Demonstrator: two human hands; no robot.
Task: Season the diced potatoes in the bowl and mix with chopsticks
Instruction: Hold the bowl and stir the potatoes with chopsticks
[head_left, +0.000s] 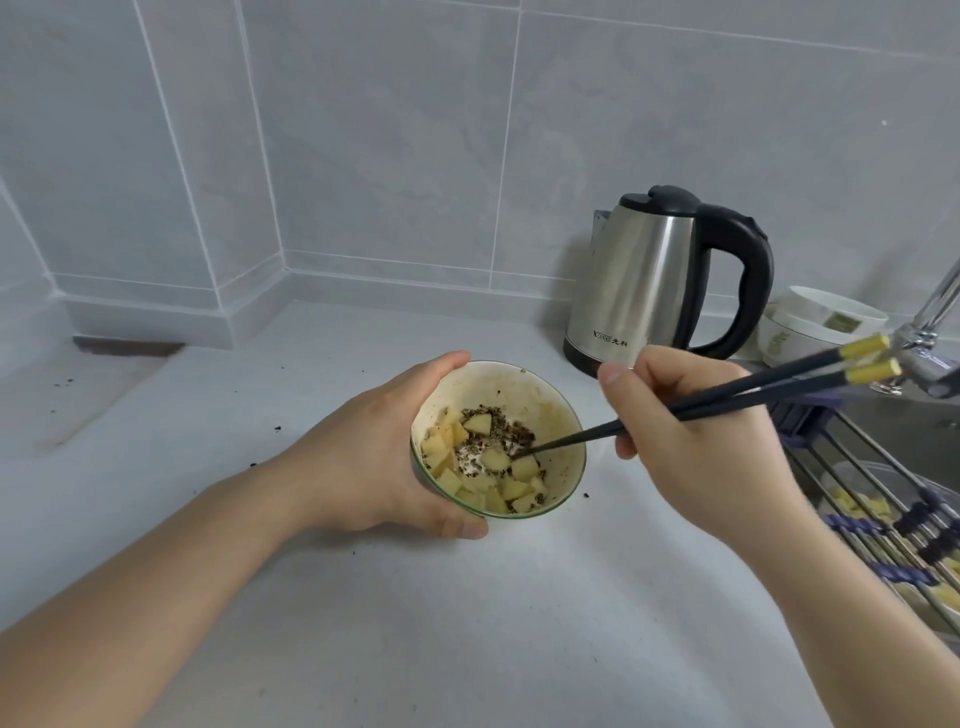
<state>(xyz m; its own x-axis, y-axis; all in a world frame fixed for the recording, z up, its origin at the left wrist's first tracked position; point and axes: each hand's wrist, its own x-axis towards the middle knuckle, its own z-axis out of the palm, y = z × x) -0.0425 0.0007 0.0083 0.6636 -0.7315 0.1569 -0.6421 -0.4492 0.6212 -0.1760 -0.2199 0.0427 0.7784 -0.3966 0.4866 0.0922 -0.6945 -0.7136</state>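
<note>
Your left hand (363, 457) grips the bowl (563, 441) mid-worktop (467, 623); your right hand (696, 441) grip holds chopsticks (779, 387), tips in the diced potatoes (488, 478).

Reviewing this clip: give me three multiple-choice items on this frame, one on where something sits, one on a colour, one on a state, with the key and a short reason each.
1. Where does the kettle stand?
A. On the counter behind and to the right of the bowl
B. Inside the sink
C. In front of the bowl, near the camera

2. What colour are the top ends of the chopsticks?
A. Red
B. Yellow
C. White

3. What is the left hand doing?
A. Resting flat on the counter
B. Holding a spice jar
C. Gripping the bowl by its side

Key: 1 A, the kettle stands by the tiled wall beyond the bowl. 2 B, the dark sticks held by the right hand end in yellow caps. 3 C, the fingers and thumb wrap the bowl's left side.
</note>
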